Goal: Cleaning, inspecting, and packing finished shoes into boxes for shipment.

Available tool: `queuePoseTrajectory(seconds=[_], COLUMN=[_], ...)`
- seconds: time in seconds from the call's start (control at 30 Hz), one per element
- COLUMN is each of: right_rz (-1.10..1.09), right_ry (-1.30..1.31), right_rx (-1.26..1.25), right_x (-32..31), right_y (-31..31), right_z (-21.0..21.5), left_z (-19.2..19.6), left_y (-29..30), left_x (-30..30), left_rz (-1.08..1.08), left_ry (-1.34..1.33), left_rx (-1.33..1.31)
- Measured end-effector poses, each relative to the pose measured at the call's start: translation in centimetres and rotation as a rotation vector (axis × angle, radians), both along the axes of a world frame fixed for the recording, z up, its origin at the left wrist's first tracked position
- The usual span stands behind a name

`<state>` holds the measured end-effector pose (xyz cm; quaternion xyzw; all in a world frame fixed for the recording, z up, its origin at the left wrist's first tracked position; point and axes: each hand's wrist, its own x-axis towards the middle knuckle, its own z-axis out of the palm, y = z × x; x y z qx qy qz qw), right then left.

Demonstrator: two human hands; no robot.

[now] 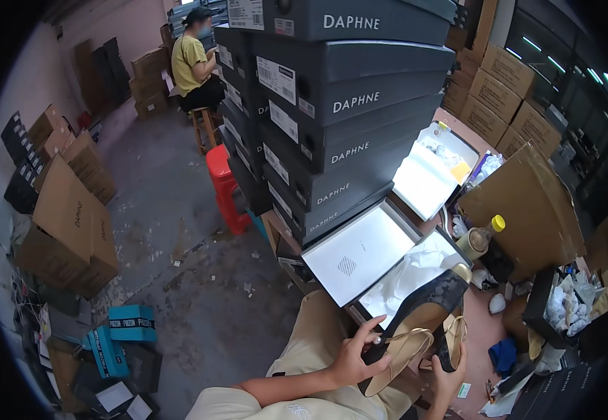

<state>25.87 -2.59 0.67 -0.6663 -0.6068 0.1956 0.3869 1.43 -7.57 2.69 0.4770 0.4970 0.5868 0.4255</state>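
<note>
Over my lap, my left hand [361, 358] grips a black sandal [435, 297] with a tan insole and thin gold straps, its patterned toe pointing up and away. My right hand [448, 378] is closed around a second, matching sandal [446, 350], partly hidden behind the first. Just beyond them lies an open shoe box holding white tissue paper [416, 273]. Its lid [360, 252], pale inside, rests to the left.
A tall stack of dark shoe boxes [360, 108] rises ahead. A yellow-capped bottle [477, 241], a cardboard panel [521, 203] and a blue cloth [503, 358] are on the right. Beyond a red stool [225, 185] sits a person [193, 63] in yellow.
</note>
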Motion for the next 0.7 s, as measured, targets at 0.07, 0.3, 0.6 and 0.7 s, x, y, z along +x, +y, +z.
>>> queuePoseTrajectory(seconds=[0.07,0.3,0.6,0.7], right_rz=[-0.011,-0.082,0.098,0.134], right_ry=[0.052,0.346,-0.116,-0.076], right_rx=[-0.006,0.115,0.489,0.495], right_x=[0.1,-1.1,0.3,0.1], right_y=[0.0,-2.8,-3.9,-4.5], right_z=[-0.4,2.6,5.3,5.6], left_z=[-0.4,-1.1,0.4,-0.6], left_y=[0.0,1.2,1.2,0.9], left_x=[0.0,-0.3,1.1,1.0], left_rz=[-0.003,-0.005,0.066,0.034], left_ry=[-0.079,-0.153,-0.419,-0.431], left_rx=[-0.039,0.070,-0.058,-0.094])
